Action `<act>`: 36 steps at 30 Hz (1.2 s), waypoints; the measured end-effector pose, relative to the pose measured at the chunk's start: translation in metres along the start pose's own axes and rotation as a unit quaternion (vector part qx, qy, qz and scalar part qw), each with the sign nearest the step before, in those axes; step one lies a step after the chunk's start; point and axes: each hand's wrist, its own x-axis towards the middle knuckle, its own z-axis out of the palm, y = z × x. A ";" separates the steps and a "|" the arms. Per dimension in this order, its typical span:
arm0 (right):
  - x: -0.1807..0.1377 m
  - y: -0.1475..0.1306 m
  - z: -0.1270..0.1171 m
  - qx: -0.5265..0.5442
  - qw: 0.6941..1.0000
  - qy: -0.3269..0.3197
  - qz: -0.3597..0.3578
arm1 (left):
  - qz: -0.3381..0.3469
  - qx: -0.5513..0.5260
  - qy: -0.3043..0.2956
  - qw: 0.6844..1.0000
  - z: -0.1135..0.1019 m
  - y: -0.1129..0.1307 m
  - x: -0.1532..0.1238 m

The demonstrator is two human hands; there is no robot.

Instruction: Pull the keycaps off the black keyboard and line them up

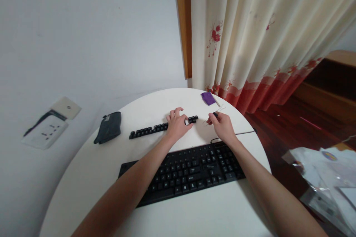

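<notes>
A long row of black keycaps [148,130] lies across the white round table. My left hand [177,125] is over its right part, with thumb and index finger closed about a keycap [190,120] there and the other fingers raised. To the right, my right hand [223,125] pinches a thin wire keycap puller [221,109], whose wire ends stick out on both sides of the fingers. A small black piece [215,114] shows at its fingertips; whether it is a handle or a keycap is unclear. Below both hands lies a black keyboard [191,174], partly hidden by my forearms.
A dark zip pouch [109,127] lies at the table's left edge. At the back right are a purple cloth [208,98] and a light stick-like thing [216,100]. The keyboard cable [244,132] runs off the right edge. Plastic bags [322,170] stand right of the table.
</notes>
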 end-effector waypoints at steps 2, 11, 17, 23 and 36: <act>0.000 0.000 0.000 0.002 1.000 -0.001 0.001 | 0.004 -0.003 0.000 1.000 0.001 -0.001 0.000; 0.001 -0.004 -0.008 -0.031 0.999 -0.027 -0.023 | 0.010 -0.019 0.017 1.000 -0.006 0.002 0.000; -0.004 -0.019 -0.030 -0.081 0.977 -0.176 -0.091 | 0.032 -0.018 0.003 0.999 -0.008 0.007 0.000; -0.009 -0.023 -0.044 -0.069 0.953 -0.288 -0.066 | 0.046 -0.038 0.004 0.998 -0.006 0.007 0.000; -0.020 -0.029 -0.049 -0.072 0.872 -0.485 0.013 | 0.130 -0.119 0.017 0.984 -0.005 0.008 0.000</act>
